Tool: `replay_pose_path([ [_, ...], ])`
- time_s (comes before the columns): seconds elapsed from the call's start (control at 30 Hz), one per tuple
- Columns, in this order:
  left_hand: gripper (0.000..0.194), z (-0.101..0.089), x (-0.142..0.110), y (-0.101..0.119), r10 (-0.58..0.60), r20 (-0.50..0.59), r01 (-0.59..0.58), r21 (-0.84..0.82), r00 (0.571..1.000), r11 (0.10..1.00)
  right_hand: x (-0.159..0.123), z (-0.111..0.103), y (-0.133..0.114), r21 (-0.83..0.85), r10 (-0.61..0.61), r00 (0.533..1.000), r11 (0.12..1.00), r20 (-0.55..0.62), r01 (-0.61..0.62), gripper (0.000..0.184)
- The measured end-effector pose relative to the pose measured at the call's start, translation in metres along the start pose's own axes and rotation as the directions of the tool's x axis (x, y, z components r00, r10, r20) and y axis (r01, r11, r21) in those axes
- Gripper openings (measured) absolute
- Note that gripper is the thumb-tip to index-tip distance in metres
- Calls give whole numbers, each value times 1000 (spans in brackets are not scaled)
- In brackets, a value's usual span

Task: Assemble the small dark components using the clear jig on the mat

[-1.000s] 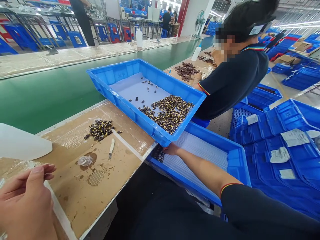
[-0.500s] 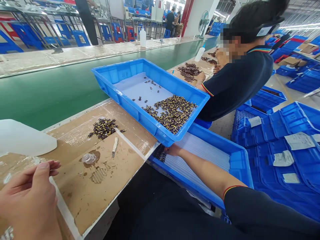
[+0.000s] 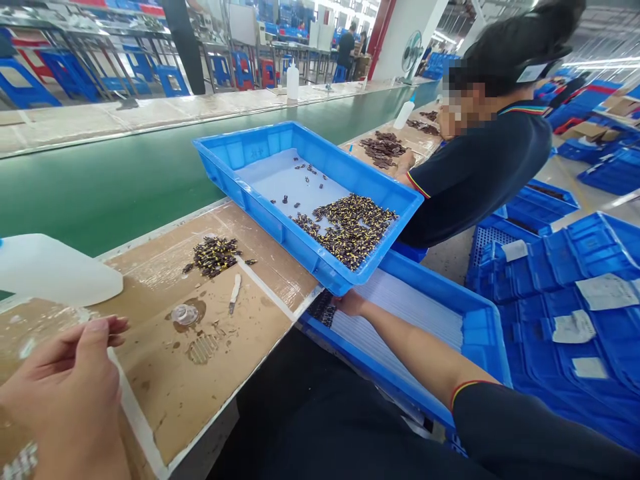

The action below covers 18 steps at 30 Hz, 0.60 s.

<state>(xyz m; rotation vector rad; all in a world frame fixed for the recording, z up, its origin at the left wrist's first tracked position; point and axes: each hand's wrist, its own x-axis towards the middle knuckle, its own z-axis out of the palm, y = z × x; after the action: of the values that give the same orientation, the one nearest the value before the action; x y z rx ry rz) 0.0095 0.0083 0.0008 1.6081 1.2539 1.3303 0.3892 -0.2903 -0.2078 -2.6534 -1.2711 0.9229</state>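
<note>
Many black-and-yellow pieces (image 3: 360,217): in the upper tray (image 3: 295,245), just beyond the right hand's fingers.
Table heap (image 3: 213,257): beyond the left hand's fingers, unsorted-looking.
Dark pieces (image 3: 323,310): beside the right fingers, at one end of the lower tray (image 3: 481,333); overall progress unclear.
Left hand (image 3: 83,387): fingers bunched, grip unclear.
Right hand (image 3: 353,302): fingertips hidden, state unclear.
Table (image 3: 200,413): stained brown covering.
Room: green belt (image 3: 125,173), co-worker (image 3: 470,173).
</note>
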Motion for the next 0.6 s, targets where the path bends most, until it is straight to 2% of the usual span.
replay_pose_path([
  [0.1,26,0,-1,6,-31,-27,31,-30,999,999,-2,-2,-2,19,-13,1000,1000,13,13,26],
  [0.23,28,0,-2,8,-8,-40,7,-27,999,1000,-3,-3,-5,33,-8,1000,999,14,8,26],
  [0.6,32,0,-1,7,-20,-58,17,-42,998,999,-10,2,-9,61,40,998,997,-47,-37,23],
])
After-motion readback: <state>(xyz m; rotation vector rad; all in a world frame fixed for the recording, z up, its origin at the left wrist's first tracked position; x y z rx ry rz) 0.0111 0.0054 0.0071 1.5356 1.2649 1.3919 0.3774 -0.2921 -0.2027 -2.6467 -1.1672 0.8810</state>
